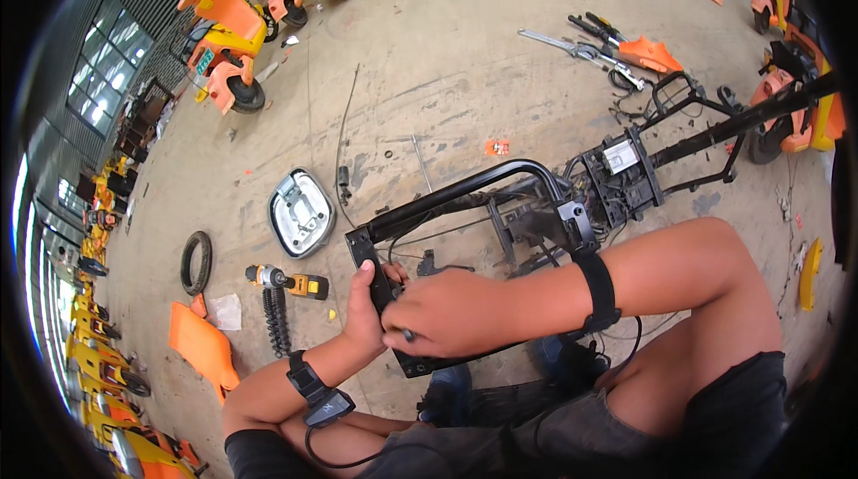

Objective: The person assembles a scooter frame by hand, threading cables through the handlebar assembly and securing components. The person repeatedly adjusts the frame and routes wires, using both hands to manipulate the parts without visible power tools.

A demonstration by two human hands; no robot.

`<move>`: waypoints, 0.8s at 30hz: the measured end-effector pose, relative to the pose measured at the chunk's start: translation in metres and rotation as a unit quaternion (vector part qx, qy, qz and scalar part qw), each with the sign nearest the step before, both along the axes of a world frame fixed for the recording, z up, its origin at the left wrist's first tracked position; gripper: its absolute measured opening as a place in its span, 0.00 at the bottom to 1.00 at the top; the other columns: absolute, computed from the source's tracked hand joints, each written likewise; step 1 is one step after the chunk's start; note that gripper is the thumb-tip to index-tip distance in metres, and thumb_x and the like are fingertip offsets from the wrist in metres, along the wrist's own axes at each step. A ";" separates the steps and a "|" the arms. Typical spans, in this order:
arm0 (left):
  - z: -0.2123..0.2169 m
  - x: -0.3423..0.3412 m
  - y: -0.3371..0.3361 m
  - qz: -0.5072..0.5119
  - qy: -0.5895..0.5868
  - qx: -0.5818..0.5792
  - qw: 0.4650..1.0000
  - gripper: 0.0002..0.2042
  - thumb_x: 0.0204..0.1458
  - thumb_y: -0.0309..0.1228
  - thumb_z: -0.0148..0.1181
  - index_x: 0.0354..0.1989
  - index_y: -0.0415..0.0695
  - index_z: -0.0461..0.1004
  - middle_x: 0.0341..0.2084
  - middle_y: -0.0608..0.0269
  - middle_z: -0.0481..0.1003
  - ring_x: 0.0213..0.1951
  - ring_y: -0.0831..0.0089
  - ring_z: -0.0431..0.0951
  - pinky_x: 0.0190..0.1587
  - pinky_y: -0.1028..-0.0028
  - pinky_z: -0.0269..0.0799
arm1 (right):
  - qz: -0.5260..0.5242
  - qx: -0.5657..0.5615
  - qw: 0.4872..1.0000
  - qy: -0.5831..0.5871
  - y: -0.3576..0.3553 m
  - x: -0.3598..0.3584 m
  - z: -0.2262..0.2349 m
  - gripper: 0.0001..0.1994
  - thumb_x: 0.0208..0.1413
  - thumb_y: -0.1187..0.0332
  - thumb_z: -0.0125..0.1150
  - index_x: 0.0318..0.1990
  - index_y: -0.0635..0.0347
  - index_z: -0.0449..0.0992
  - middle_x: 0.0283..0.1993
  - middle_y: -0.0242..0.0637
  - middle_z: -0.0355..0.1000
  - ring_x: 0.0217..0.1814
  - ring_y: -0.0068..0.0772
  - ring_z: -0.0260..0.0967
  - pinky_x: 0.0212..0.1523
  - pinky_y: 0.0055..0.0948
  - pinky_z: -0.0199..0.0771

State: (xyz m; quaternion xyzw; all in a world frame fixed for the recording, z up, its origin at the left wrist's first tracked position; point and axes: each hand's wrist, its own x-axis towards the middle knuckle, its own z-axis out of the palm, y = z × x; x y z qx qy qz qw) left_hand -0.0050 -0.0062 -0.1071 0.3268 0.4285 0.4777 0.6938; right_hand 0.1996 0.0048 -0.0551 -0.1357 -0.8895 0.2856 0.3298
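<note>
A black tubular scooter frame (447, 201) lies in front of me, its near end plate toward my body. My left hand (359, 314) is closed round that end plate, thumb on its outer face and fingertips showing on the inner side. Close beside it, my right hand (451, 314) is curled against the same plate. A small dark round end pokes out between the right fingers; what it belongs to is hidden. A battery-powered impact wrench (288, 281) with a yellow-and-black battery rests on the floor left of my hands.
Around the frame lie a light cover (302, 214), a small tyre (195, 263), a coil spring (276, 322), an orange panel (202, 340) and a front fork (585, 54). Yellow-orange scooters (231, 50) stand along the sides. My shoes (447, 392) are under the frame.
</note>
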 end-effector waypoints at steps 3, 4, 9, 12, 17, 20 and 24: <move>0.006 0.011 -0.003 0.039 0.034 -0.010 0.999 0.25 0.60 0.57 0.46 0.29 0.44 0.68 0.36 0.61 0.70 0.39 0.67 0.74 0.45 0.67 0.72 | 0.040 0.013 0.997 -0.063 -0.016 0.014 -0.005 0.19 0.58 0.54 0.63 0.46 0.61 0.74 0.29 0.42 0.72 0.34 0.48 0.73 0.33 0.42 0.74; 0.008 0.009 -0.003 0.038 0.038 -0.011 0.998 0.25 0.61 0.57 0.46 0.30 0.44 0.68 0.36 0.61 0.70 0.39 0.67 0.74 0.45 0.67 0.73 | 0.055 0.013 0.994 -0.092 -0.018 0.019 -0.001 0.22 0.58 0.52 0.62 0.49 0.62 0.73 0.30 0.42 0.72 0.35 0.47 0.73 0.34 0.42 0.74; 0.001 0.008 0.001 0.039 0.057 0.011 0.998 0.24 0.62 0.55 0.45 0.31 0.44 0.69 0.36 0.61 0.72 0.38 0.68 0.75 0.42 0.68 0.74 | 0.068 0.080 0.983 -0.152 -0.023 0.031 0.004 0.34 0.63 0.46 0.55 0.62 0.71 0.66 0.33 0.42 0.72 0.36 0.45 0.70 0.40 0.37 0.72; -0.004 0.005 0.002 0.044 0.064 0.009 0.997 0.25 0.62 0.55 0.45 0.32 0.43 0.71 0.34 0.60 0.73 0.36 0.67 0.76 0.41 0.69 0.73 | 0.066 0.080 0.973 -0.206 -0.037 0.031 -0.015 0.37 0.65 0.47 0.52 0.66 0.75 0.60 0.36 0.46 0.74 0.39 0.48 0.71 0.40 0.38 0.71; -0.007 0.007 0.004 0.051 0.102 0.021 0.993 0.27 0.62 0.56 0.45 0.33 0.41 0.75 0.26 0.57 0.76 0.31 0.68 0.77 0.38 0.70 0.73 | 0.015 0.116 0.964 -0.239 -0.055 0.039 -0.040 0.41 0.65 0.48 0.52 0.71 0.75 0.48 0.41 0.52 0.73 0.41 0.50 0.72 0.45 0.39 0.73; -0.005 0.005 0.004 0.046 0.107 0.029 0.993 0.28 0.62 0.57 0.46 0.33 0.39 0.75 0.24 0.55 0.77 0.28 0.68 0.77 0.36 0.70 0.74 | 0.009 0.073 0.957 -0.282 -0.059 0.040 -0.038 0.41 0.66 0.49 0.52 0.72 0.73 0.46 0.44 0.53 0.72 0.44 0.52 0.73 0.47 0.41 0.74; -0.016 0.000 0.012 0.044 0.143 0.037 0.988 0.29 0.63 0.57 0.45 0.34 0.38 0.75 0.24 0.54 0.77 0.25 0.67 0.77 0.33 0.70 0.74 | -0.002 0.064 0.952 -0.300 -0.058 0.037 -0.037 0.36 0.68 0.54 0.50 0.72 0.71 0.47 0.46 0.53 0.72 0.45 0.54 0.74 0.45 0.43 0.76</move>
